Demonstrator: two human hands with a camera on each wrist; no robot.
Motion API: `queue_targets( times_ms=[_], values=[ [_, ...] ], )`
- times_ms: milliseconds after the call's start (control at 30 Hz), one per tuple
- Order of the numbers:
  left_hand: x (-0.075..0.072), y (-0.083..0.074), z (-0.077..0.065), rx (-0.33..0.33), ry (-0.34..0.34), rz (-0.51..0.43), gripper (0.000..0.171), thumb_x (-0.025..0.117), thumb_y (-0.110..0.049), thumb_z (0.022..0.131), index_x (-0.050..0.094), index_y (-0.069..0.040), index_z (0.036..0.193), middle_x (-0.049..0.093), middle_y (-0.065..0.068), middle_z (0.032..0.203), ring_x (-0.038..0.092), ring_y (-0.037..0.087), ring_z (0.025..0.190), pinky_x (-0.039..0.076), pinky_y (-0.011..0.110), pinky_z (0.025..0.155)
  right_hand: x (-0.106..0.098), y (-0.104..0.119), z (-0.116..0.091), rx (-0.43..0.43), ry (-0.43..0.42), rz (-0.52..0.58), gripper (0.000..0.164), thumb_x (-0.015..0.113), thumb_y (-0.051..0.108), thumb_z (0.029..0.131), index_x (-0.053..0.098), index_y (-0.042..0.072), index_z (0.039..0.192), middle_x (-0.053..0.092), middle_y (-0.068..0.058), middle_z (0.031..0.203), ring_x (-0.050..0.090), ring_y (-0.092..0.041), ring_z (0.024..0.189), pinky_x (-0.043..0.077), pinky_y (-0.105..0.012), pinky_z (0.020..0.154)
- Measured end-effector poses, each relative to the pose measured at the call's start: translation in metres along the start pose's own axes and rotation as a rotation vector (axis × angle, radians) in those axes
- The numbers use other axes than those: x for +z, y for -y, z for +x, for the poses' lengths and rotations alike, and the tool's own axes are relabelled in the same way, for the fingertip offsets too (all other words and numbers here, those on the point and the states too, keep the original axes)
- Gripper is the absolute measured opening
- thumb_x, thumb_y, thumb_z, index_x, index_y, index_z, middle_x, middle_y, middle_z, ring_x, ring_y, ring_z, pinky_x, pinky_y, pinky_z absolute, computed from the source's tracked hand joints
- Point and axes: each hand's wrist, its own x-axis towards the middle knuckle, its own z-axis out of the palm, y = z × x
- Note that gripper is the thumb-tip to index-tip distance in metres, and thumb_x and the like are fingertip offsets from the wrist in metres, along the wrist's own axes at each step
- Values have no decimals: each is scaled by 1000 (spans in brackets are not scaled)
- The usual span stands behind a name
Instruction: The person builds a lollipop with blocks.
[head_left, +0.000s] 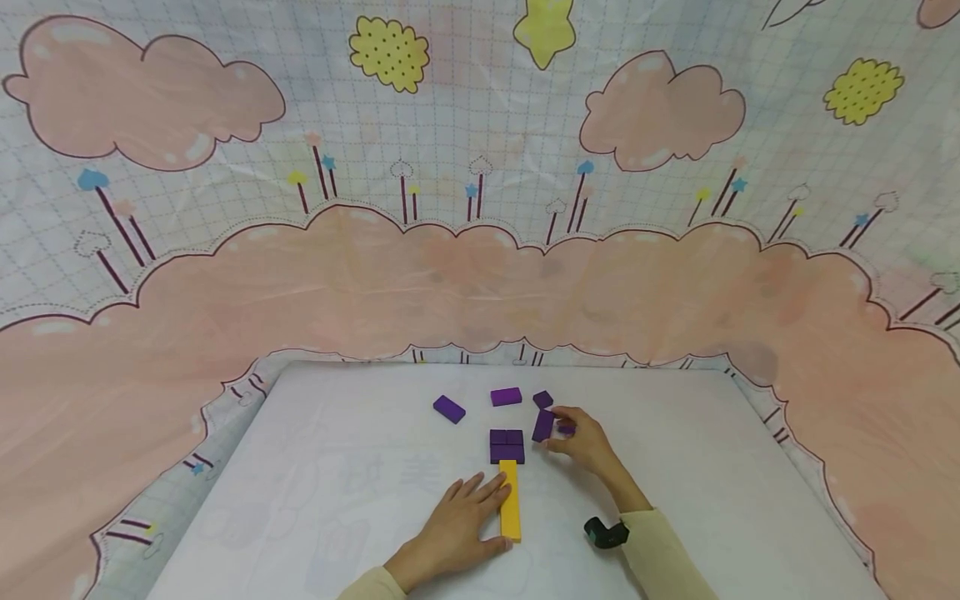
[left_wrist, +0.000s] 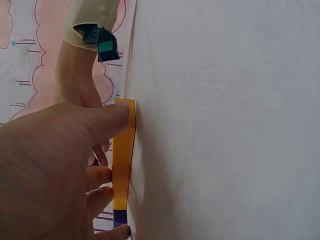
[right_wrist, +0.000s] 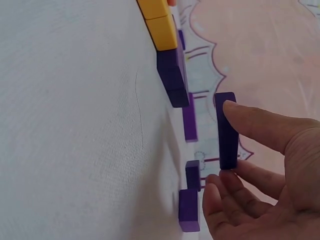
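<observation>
My left hand [head_left: 461, 525] lies beside a row of yellow blocks [head_left: 510, 504]. In the left wrist view its thumb touches the near end and its spread fingers reach along the side. The far end of the yellow row meets a small group of purple blocks [head_left: 507, 452]. To the right of that group, my right hand [head_left: 585, 442] pinches a purple block [right_wrist: 227, 131] between thumb and fingers. In the right wrist view this block is held upright, off the white table. Another purple block [head_left: 566, 428] lies partly behind the right hand.
Farther back on the white table [head_left: 337, 467] are loose purple blocks: a tilted one [head_left: 449, 409], a bright one [head_left: 506, 397] and a small one [head_left: 543, 399]. A dark wrist camera [head_left: 606, 533] sits at the right sleeve. Patterned cloth [head_left: 480, 283] surrounds the table.
</observation>
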Motion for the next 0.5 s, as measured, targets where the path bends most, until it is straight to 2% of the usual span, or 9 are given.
queue_targets(
  times_ms=[200,500],
  values=[
    [0,0,0,10,-18,7,73,59,-62,88,43,-26,149,32,-8,160,35,32,146,28,58,117,3,1,2,19,38,-16,62,86,16,73,61,8,130,66,-13,119,62,-30,110,53,-48,97],
    [0,1,1,5,-4,7,73,58,-63,88,42,-27,149,31,-9,161,34,31,146,28,58,118,8,3,2,45,61,-5,63,87,14,72,61,6,129,67,-14,119,63,-30,110,54,-47,95]
  ],
)
